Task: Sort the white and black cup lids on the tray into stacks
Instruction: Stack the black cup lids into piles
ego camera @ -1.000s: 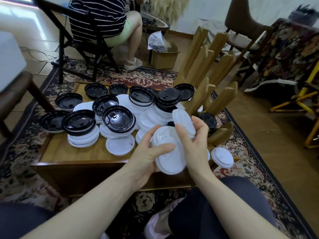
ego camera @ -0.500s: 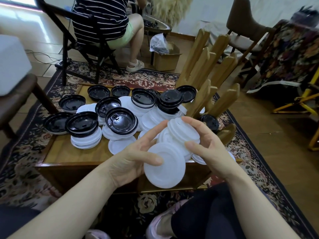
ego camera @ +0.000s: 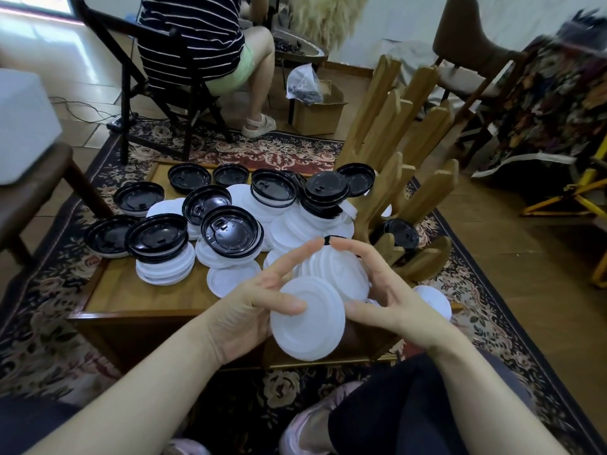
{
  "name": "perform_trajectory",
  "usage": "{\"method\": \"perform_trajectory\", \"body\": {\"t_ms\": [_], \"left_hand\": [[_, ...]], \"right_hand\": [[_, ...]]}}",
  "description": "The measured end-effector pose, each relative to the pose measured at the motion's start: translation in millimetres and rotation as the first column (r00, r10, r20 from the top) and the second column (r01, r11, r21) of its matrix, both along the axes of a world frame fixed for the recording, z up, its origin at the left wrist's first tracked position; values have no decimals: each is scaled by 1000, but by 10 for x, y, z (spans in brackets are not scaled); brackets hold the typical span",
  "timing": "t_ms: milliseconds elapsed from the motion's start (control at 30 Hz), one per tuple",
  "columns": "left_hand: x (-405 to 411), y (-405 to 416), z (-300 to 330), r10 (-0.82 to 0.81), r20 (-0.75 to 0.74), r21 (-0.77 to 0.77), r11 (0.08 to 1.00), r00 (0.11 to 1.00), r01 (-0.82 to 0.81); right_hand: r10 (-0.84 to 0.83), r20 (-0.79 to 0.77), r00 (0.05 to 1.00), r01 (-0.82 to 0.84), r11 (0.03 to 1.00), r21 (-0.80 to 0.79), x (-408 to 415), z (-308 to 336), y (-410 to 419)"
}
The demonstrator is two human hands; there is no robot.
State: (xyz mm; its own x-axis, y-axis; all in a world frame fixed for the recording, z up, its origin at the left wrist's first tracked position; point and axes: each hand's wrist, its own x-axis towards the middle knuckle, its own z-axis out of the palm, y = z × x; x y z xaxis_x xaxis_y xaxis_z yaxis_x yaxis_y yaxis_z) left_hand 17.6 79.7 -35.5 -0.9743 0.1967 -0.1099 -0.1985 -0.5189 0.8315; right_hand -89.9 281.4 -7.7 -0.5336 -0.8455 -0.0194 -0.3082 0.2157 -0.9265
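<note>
Both hands have dropped toward the bench's near edge. Left hand (ego camera: 249, 310) grips a white lid (ego camera: 307, 320) tilted toward the camera, thumb across its face. Right hand (ego camera: 391, 300) cradles another white lid (ego camera: 335, 270) behind it, fingers spread. White stacking looks underway; black lids (ego camera: 230, 233) sit mixed on the tray (ego camera: 108, 293). No writing is readable.
</note>
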Motion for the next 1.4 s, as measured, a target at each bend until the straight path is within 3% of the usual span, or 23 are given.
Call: {"method": "perform_trajectory", "body": {"t_ms": [133, 367, 567, 733, 967, 1067, 1200, 1400], "left_hand": [[10, 17, 21, -22, -9, -79, 997, 1000, 21], [9, 52, 18, -32, 7, -52, 998, 999, 32], [10, 43, 10, 10, -7, -13, 1000, 1000, -10], [8, 26, 8, 32, -26, 13, 999, 999, -32], [25, 96, -8, 41, 13, -95, 995, 999, -40], [-3, 125, -6, 95, 18, -113, 989, 995, -93], [-44, 136, -22, 194, 37, -58, 980, 980, -192], [-90, 83, 0, 338, 67, 69, 937, 939, -342]], "right_hand": [[40, -103, 994, -37, 999, 22, -1, 19, -23], [162, -120, 980, -153, 985, 74, -19, 31, -20], [77, -131, 988, -75, 997, 16, -14, -50, -30], [1, 36, 999, 0, 999, -45, -34, -33, -11], [33, -277, 960, -8, 996, 91, 19, -127, -52], [26, -323, 946, 2, 996, 87, 38, -162, -92], [-35, -151, 988, 37, 999, 16, 48, -192, -108], [-135, 172, 976, 174, 956, -235, 77, -147, -158]]}}
